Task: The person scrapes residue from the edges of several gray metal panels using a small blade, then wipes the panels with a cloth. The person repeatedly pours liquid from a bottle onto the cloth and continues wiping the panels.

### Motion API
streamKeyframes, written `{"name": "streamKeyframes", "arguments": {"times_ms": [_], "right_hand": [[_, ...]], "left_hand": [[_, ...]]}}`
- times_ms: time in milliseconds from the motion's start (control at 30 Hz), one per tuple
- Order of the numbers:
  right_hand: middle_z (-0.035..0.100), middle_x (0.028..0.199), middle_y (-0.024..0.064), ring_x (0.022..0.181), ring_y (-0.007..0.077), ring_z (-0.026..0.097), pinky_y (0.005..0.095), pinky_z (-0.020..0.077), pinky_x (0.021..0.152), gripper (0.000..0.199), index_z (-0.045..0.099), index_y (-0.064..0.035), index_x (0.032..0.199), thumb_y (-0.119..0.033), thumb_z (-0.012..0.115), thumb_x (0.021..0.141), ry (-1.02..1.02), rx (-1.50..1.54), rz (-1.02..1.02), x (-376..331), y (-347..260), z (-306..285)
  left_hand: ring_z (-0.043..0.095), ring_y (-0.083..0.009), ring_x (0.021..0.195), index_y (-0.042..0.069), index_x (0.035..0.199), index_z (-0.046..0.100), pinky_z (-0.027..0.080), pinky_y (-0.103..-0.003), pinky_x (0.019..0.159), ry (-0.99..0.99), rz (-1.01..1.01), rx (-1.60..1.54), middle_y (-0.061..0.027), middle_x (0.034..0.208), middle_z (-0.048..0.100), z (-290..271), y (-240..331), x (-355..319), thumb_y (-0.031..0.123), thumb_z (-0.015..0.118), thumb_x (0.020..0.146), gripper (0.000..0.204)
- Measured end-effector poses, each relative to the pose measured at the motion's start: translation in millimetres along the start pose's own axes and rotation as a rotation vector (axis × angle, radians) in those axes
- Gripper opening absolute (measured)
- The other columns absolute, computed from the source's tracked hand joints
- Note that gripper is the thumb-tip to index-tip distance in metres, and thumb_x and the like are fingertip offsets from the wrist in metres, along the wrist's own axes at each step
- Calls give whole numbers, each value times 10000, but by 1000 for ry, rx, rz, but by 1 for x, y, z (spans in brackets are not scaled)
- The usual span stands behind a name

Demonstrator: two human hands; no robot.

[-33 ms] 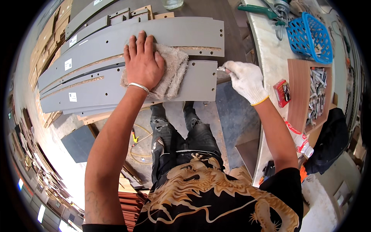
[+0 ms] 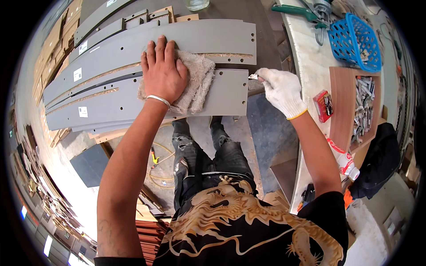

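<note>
My left hand [image 2: 164, 73] lies flat with its fingers stretched out, its palm on a folded beige rag [image 2: 199, 82] and its fingertips on a grey panel. Beneath the rag lie two long grey boards side by side, the nearer board [image 2: 228, 91] and the farther board [image 2: 213, 35], both with drilled holes and bare chipboard grooves. Off the nearer board's right end, my right hand [image 2: 282, 91] in a white knit glove pinches a small shiny flat piece of metal, blade-like [image 2: 253, 76]. Its tip is close to the board's upper right corner.
To the right, a pale worktop [image 2: 306, 57] bears a blue plastic basket [image 2: 355, 44], a green-handled tool [image 2: 296, 11], a small red box [image 2: 323, 106], a wooden tray [image 2: 341, 102] of small metal parts and a plastic bottle [image 2: 347, 166]. A yellow hose [image 2: 153, 177] lies on the floor.
The small metal piece in my right hand has turned a little, showing more of its bright face. My left hand and the rag stay in place on the boards.
</note>
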State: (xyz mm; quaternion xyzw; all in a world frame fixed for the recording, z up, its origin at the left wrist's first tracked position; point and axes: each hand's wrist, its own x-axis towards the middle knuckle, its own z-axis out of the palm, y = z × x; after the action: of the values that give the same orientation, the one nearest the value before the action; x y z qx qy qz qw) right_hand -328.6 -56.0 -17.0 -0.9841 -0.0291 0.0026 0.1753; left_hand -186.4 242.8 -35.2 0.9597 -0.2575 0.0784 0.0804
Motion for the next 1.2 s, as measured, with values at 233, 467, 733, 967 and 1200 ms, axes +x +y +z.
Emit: {"name": "streamKeyframes", "arguments": {"times_ms": [233, 467, 733, 967, 1200], "right_hand": [[728, 814, 60, 744, 305, 718, 443, 552, 658, 62, 671, -189, 977, -192, 663, 916, 38, 4, -26, -4, 0, 7], [710, 771, 69, 704, 313, 708, 447, 549, 641, 67, 661, -191, 960, -199, 680, 896, 58, -47, -32, -4, 1, 10], [696, 743, 76, 666, 320, 702, 453, 543, 618, 44, 654, -178, 939, -187, 670, 899, 55, -99, -55, -4, 1, 7], [729, 816, 78, 733, 320, 720, 445, 553, 652, 84, 669, -172, 985, -161, 657, 903, -25, -79, -16, -2, 0, 1], [749, 861, 84, 782, 318, 737, 458, 563, 666, 83, 681, -186, 992, -195, 636, 923, -149, -53, 50, -10, -9, 1]], "left_hand": [[328, -406, 1511, 73, 1478, 477, 228, -556, 1253, 5, 0, 34, -149, 1613, 416, 0, -1, 0, 243, 505, 954, 551], [312, -429, 1516, 63, 1464, 497, 202, -572, 1255, -1, 1, 1, -165, 1620, 410, 2, -2, 1, 267, 515, 939, 564], [315, -427, 1515, 64, 1469, 495, 197, -568, 1257, 5, 5, 4, -169, 1611, 423, 3, -3, 1, 271, 508, 946, 563], [320, -423, 1513, 65, 1473, 492, 197, -567, 1257, 6, 4, 11, -169, 1614, 421, 3, -3, 1, 272, 509, 950, 563], [318, -397, 1519, 76, 1491, 468, 223, -541, 1258, 2, -1, 38, -140, 1617, 414, 2, -1, 0, 248, 498, 968, 551]]}}
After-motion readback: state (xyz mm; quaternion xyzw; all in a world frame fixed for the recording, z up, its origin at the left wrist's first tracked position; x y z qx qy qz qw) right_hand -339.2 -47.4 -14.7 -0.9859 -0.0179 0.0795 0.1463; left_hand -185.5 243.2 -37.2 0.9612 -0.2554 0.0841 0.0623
